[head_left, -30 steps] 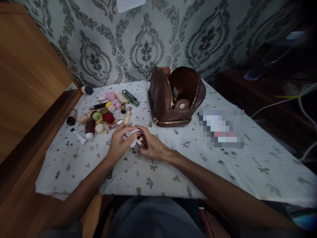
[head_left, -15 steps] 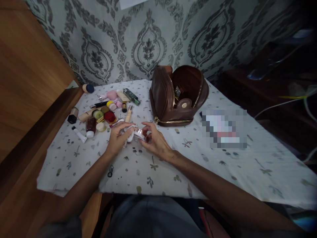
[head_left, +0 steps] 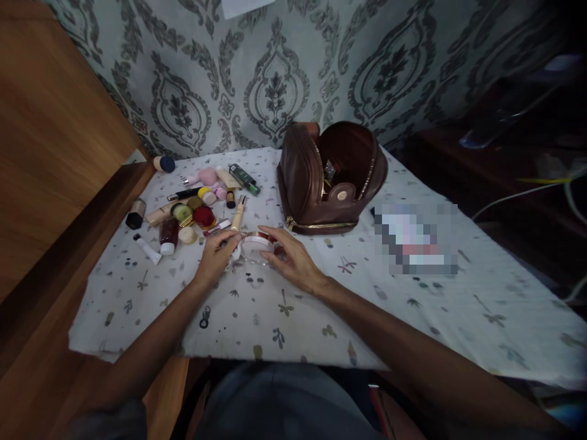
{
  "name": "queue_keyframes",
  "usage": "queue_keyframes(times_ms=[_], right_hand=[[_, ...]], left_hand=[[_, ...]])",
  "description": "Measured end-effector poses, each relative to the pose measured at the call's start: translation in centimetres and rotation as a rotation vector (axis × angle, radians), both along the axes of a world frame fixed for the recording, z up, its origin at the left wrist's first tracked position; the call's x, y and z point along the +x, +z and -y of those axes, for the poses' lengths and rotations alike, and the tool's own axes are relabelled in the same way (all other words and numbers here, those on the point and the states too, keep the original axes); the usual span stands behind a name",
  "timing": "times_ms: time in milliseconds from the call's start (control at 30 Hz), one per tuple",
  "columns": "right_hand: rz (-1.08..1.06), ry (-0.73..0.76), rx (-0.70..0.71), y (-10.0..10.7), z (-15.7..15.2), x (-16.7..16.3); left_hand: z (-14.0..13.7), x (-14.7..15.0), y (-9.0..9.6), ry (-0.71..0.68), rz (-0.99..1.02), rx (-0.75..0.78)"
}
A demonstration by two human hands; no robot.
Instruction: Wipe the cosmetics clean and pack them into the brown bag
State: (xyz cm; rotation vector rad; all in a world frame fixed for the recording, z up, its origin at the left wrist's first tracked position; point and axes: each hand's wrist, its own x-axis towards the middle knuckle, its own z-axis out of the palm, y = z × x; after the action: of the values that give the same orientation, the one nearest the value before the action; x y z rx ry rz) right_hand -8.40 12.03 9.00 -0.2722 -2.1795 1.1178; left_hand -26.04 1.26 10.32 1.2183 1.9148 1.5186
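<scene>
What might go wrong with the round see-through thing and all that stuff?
The round case is between the fingertips of the right hand, so it might slip and crack.

The cream-coloured tube lies very close to the left hand, so a bump could roll it.

The brown bag gapes open, so things inside might spill if it tipped.

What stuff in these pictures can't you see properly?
Head view:
Inside the brown bag: its front hides the bottom.
Pixelated object: square blocks blur it.
White thing in the left hand: that hand partly covers it.
White sheet: the top edge cuts it off.
Dark red bottle: any writing is too small.
</scene>
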Motion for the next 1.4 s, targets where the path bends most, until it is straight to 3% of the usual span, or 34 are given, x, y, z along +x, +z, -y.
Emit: queue_keyframes(times_ms=[167,400,633,933,1200,1400], right_hand=[[0.012,-0.008,-0.062,0.0,-0.1,-0.2],[0.056,-0.049,0.090,0.1,-0.2,-0.1],[0.040,-0.016,0.132,0.1,-0.6,0.2],[0.074,-0.012,-0.076,0.5,-0.2,0.2],[0.040,-0.051,0.239,0.8,-0.7,0.3],[-0.016,-0.057,0.195,0.4,-1.2,0.4]], left_hand=[[0.1,0.1,-0.1,-0.019,-0.037,-0.009],[0.5,0.8,-0.2,-0.128,-0.218,0.021],[0.6,1.1,0.1,-0.159,-0.231,0.001],[0.8,0.9,0.7,-0.099,-0.249,0.135],[0.7,1.6,0.4,-0.143,-0.287,0.145],[0.7,1.8,-0.1,-0.160,-0.308,0.110]])
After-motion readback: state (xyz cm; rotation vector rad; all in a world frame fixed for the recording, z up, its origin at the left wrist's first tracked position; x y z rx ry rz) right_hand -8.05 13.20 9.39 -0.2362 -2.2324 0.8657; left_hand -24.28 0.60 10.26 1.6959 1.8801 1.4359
